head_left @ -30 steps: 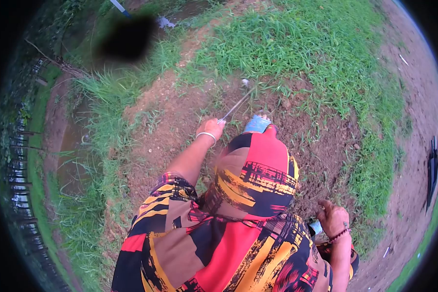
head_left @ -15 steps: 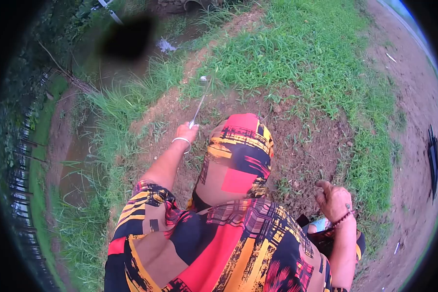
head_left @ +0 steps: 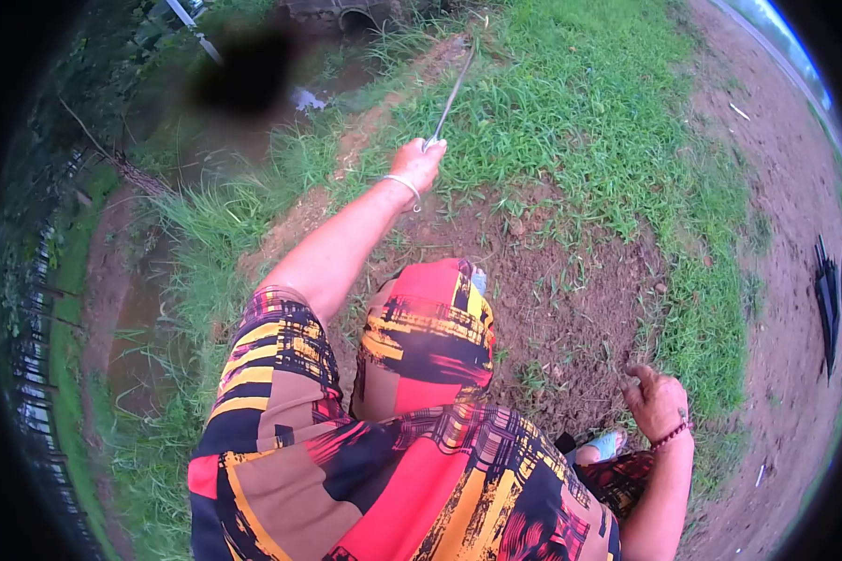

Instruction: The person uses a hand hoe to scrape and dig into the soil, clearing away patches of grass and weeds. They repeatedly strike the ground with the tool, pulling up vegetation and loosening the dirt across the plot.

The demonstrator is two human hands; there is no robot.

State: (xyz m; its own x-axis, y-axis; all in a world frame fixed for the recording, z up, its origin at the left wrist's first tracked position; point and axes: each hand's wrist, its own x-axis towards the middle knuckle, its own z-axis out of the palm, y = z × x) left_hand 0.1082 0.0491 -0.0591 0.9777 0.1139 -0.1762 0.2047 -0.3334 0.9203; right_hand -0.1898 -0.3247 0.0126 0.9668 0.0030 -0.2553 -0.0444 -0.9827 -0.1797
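Note:
My left hand [head_left: 418,165], with a white bangle at its wrist, is closed around the near end of a long, thin metal tool [head_left: 454,93]. The tool slants up and away over the grass; its far tip is too small to make out. Beside my right knee hangs my right hand [head_left: 657,404], a dark beaded bracelet on its wrist. Its fingers are loosely bent and a little apart, with nothing seen in them. Below it is bare brown soil [head_left: 580,309] with scattered grass tufts.
Thick green grass [head_left: 571,103] grows ahead and to the right. Muddy water [head_left: 145,341] lies down the bank on the left, near a culvert [head_left: 355,19]. A folded dark umbrella [head_left: 827,309] lies on the dirt path [head_left: 767,187]. My sandalled foot [head_left: 601,447] shows below.
My left arm has stretched forward and to the right, carrying the metal tool farther over the grass. My right hand has shifted slightly down and right, still beside the knee.

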